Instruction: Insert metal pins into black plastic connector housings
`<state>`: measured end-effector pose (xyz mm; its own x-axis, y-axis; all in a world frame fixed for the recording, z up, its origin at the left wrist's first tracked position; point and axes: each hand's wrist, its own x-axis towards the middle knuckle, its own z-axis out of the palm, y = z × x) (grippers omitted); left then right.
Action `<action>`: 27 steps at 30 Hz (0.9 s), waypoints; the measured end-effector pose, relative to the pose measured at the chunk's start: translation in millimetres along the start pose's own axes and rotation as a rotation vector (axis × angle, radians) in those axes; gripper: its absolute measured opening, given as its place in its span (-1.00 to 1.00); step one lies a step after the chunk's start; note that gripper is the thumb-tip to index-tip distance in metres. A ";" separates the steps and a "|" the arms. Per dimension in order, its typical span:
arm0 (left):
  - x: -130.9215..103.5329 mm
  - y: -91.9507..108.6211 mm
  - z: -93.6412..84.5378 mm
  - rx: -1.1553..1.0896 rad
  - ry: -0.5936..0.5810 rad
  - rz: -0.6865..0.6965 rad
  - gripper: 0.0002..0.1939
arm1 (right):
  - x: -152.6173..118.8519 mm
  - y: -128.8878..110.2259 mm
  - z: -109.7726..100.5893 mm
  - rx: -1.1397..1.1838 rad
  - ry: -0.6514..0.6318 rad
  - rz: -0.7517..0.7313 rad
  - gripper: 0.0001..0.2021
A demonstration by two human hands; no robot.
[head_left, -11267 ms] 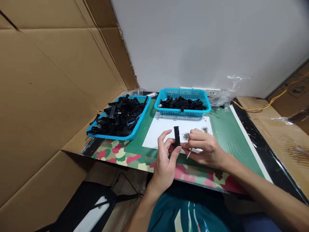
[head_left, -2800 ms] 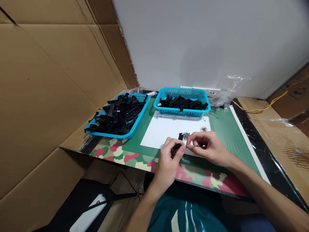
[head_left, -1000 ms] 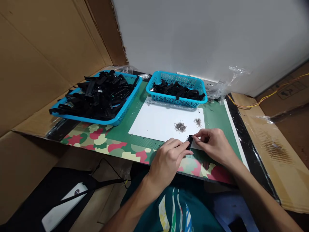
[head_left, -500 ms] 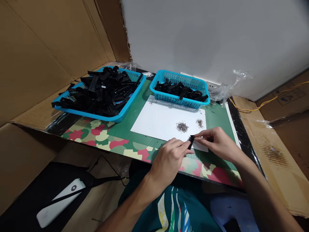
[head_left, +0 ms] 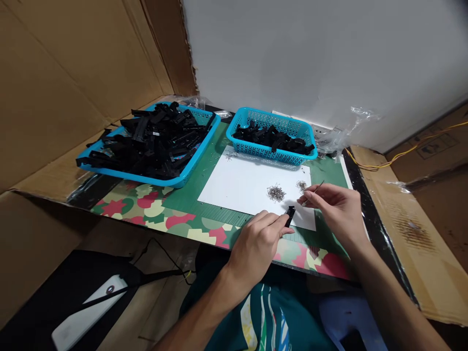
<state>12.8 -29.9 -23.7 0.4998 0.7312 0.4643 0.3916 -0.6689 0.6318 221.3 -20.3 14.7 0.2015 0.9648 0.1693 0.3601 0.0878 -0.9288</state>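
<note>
My left hand (head_left: 260,240) grips a small black part (head_left: 290,214) at the near edge of a white sheet (head_left: 237,180). Its upper end sticks out past my fingers. To the right, my right hand (head_left: 334,204) pinches a thin, dark pointed tool (head_left: 319,187) over the sheet's right edge, apart from the black part. A pile of tiny metal pieces (head_left: 276,193) lies on the sheet beyond my left hand. Beside my right fingertips is a smaller pile (head_left: 302,185), partly covered by them.
A large blue basket (head_left: 175,182) heaped with black parts stands at the left. Behind the sheet is a smaller blue basket (head_left: 270,152) with more black parts. Clear plastic film (head_left: 334,141) lies at the back right, near a yellow cable (head_left: 398,157) and cardboard.
My right hand has moved away from the black part, and the thin tool in it now shows clearly. My left hand has stayed nearly in place with the part.
</note>
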 end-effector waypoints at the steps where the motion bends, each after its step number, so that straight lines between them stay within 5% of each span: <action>1: 0.2 -0.2 -0.3 0.003 -0.004 -0.002 -0.77 | -0.5 2.3 3.2 0.049 0.001 0.024 -0.73; 18: 3.7 1.3 -1.0 -0.041 -0.011 -0.040 -0.78 | -11.7 12.8 19.3 -0.041 0.027 -0.085 -0.84; 24: 2.8 2.4 -5.7 -0.161 0.121 -0.161 -0.80 | 9.4 0.0 10.9 -0.072 0.071 -0.170 -0.85; 27: 1.8 1.7 -11.3 -0.241 0.239 -0.276 -0.82 | 39.6 -5.5 7.2 -0.329 -0.139 -0.194 -0.80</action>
<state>5.7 -28.1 -14.8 0.1976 0.9075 0.3707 0.2794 -0.4147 0.8660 220.7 19.2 24.2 -0.0162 0.9644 0.2639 0.6561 0.2094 -0.7250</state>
